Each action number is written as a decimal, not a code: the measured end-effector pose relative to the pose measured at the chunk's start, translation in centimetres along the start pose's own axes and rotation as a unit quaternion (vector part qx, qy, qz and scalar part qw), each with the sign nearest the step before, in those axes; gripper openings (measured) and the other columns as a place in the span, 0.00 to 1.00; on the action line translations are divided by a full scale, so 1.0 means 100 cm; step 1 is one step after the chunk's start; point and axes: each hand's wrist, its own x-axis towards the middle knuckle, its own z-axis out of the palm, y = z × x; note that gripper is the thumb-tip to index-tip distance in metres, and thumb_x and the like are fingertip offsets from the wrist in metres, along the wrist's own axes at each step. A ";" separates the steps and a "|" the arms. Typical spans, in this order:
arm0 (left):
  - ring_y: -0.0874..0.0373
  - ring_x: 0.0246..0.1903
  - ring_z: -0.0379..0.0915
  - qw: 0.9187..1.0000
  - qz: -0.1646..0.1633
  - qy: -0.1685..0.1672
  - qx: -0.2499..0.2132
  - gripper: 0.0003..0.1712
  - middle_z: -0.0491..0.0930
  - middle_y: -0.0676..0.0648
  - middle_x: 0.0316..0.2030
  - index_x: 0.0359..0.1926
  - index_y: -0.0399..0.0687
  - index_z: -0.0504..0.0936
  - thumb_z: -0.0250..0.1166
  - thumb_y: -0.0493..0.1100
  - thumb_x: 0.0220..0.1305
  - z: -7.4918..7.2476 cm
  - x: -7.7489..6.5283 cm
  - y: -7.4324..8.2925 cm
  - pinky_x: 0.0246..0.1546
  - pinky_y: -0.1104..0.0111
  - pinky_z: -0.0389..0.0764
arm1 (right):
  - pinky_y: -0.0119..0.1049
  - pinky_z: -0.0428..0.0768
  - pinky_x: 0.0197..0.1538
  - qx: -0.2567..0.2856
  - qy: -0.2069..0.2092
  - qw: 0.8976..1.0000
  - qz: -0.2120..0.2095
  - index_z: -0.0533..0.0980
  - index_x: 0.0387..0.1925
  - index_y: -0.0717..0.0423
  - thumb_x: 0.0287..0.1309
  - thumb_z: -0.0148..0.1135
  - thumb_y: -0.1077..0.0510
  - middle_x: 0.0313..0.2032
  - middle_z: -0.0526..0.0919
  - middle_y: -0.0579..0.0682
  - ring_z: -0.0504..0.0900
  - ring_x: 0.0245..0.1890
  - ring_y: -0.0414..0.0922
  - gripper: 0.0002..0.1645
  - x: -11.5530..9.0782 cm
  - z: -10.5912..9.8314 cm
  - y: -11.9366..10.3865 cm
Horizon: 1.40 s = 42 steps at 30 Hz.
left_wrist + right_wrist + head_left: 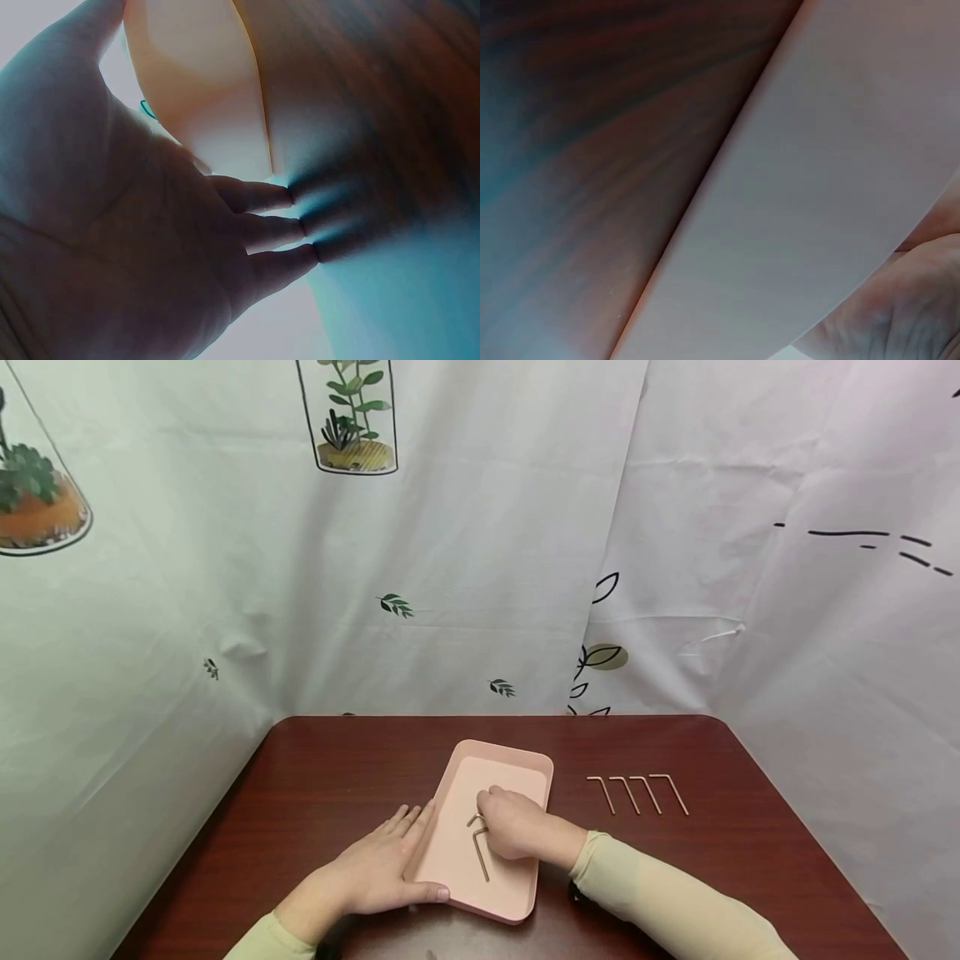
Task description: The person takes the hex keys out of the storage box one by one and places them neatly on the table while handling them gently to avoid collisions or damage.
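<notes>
A shallow pink tray lies tilted across the table. Along its left side rests my left hand, fingers spread straight on the tabletop and thumb against the near left corner; the left wrist view shows this palm beside the tray wall. My right hand is down inside the tray, fingers curled, with fingertips hidden beneath it. One hex key's short end pokes out from under those fingers; I cannot tell whether they grip it. A second, brass-coloured hex key lies just nearer on the tray floor.
To the tray's right, several more L-shaped hex keys lie in a row on the dark red wooden table, all angled alike. White printed curtains hang behind the table and at both sides.
</notes>
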 end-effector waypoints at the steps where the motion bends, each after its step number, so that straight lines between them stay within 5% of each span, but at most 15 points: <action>1: 0.29 0.83 0.53 1.000 -0.001 -0.001 -0.001 0.74 0.57 0.34 0.86 0.89 0.35 0.52 0.64 0.84 0.66 0.000 0.000 0.000 0.81 0.39 0.62 | 0.41 0.81 0.37 -0.001 -0.001 1.000 0.000 0.74 0.34 0.52 0.55 0.70 0.68 0.31 0.75 0.49 0.76 0.29 0.44 0.13 0.000 0.000 0.000; 18: 0.28 0.83 0.54 1.000 0.006 0.002 0.004 0.74 0.57 0.33 0.86 0.89 0.33 0.51 0.65 0.83 0.66 -0.003 -0.003 0.000 0.80 0.37 0.63 | 0.42 0.82 0.38 -0.013 -0.011 1.000 0.016 0.75 0.36 0.55 0.54 0.69 0.68 0.31 0.75 0.50 0.75 0.30 0.44 0.12 -0.001 -0.003 0.000; 26: 0.28 0.83 0.54 1.000 0.006 0.002 0.005 0.74 0.57 0.34 0.86 0.89 0.33 0.51 0.64 0.83 0.66 -0.003 -0.003 0.001 0.80 0.37 0.63 | 0.43 0.82 0.34 0.002 0.019 1.000 -0.005 0.75 0.36 0.56 0.57 0.64 0.66 0.31 0.75 0.50 0.75 0.28 0.45 0.07 0.002 0.011 0.016; 42: 0.27 0.83 0.54 1.000 0.006 0.001 0.002 0.74 0.57 0.32 0.85 0.88 0.32 0.51 0.65 0.83 0.66 -0.003 -0.002 0.001 0.80 0.37 0.63 | 0.42 0.78 0.34 0.046 0.012 0.998 0.034 0.73 0.33 0.52 0.54 0.70 0.67 0.30 0.72 0.47 0.73 0.28 0.44 0.13 -0.010 -0.011 0.010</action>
